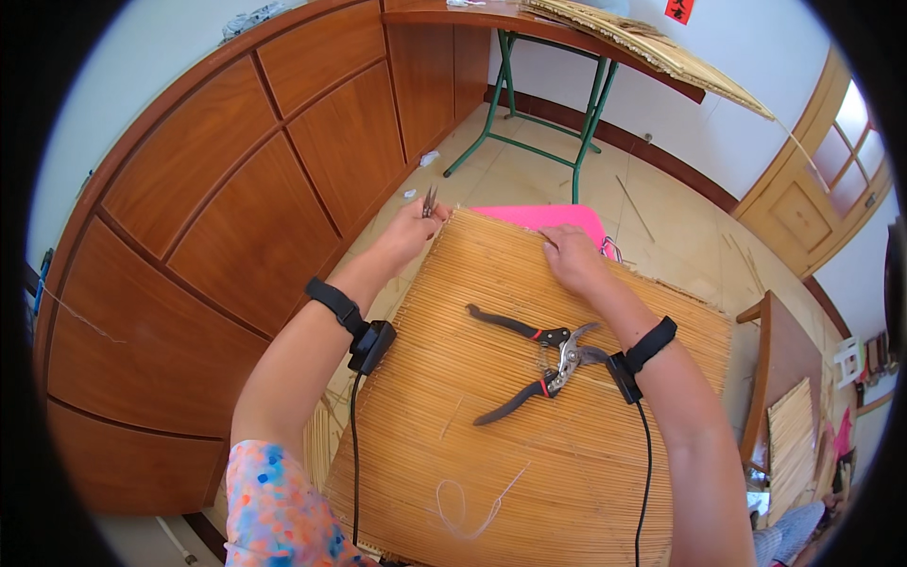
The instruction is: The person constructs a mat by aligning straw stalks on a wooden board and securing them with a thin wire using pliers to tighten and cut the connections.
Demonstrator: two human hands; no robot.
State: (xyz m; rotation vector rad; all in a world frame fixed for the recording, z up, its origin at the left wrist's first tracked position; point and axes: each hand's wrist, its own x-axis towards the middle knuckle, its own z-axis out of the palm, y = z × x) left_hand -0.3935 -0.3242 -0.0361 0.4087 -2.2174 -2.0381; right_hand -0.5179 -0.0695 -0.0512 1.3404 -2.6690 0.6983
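Note:
A large mat of thin straw-coloured reeds [444, 378] lies spread in front of me, over a pink surface [553, 217] that shows past its far edge. At its far left corner my left hand [413, 231] is closed on small dark metal scissors [430, 202], blades pointing up. My right hand [573, 255] grips the far edge of the mat, fingers bent at the rim. Between my forearms lie pruning shears [557, 357] with dark handles, red bands and jaws spread. Nearer to me, a loop of white thread [463, 510] rests on the reeds.
Brown wooden cabinets [246, 198] run along the left. Farther off, a green-legged table [586, 123] carries another reed mat [661, 52]. At right stand a wooden bench [794, 359] and more reed matting [792, 444]. Reed scraps litter the tiled floor [675, 208]. Cables [645, 472] hang from both wrist straps.

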